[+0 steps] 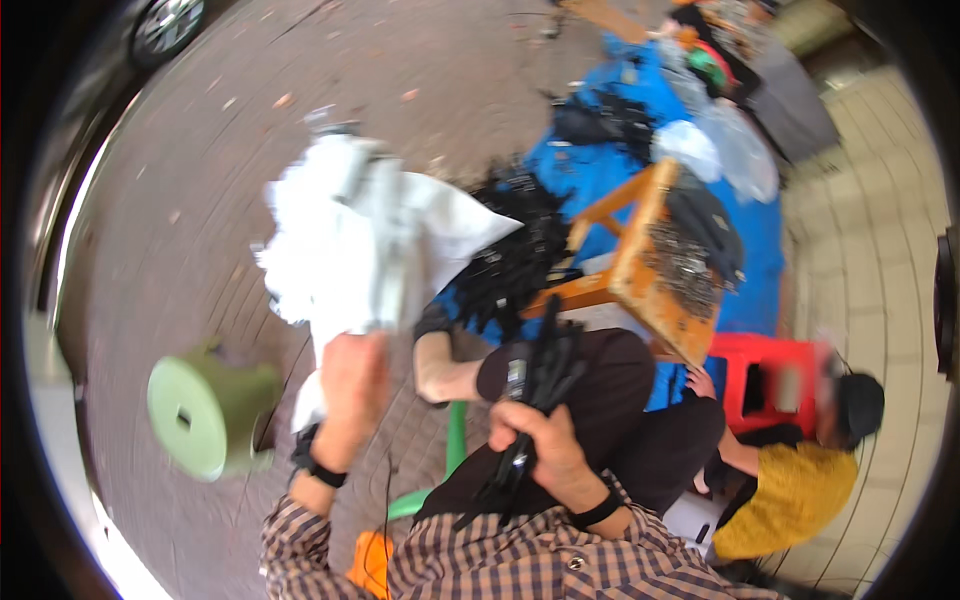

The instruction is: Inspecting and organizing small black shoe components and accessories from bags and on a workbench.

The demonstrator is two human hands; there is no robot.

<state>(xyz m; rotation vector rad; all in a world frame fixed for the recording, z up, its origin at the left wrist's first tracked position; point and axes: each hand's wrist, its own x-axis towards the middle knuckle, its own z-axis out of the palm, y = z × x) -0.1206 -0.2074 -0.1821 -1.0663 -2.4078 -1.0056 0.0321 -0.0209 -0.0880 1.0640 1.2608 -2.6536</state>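
Observation:
My left hand is closed, its fingers blurred by motion. A smeared pale grey streak rises from it in front of a white sack, so what it grips is unclear. Over my lap my right hand is wrapped round a bundle of thin black strips. The strips stick out above and below the fist, and a small shiny patch shows near the upper part. Beyond my knees lies a heap of similar black strips, partly covered by the sack's corner.
A wooden stool bearing small dark pieces stands on a blue sheet. A green plastic stool lies tipped at left. On the right, a person in a yellow top works beside a red plastic stool.

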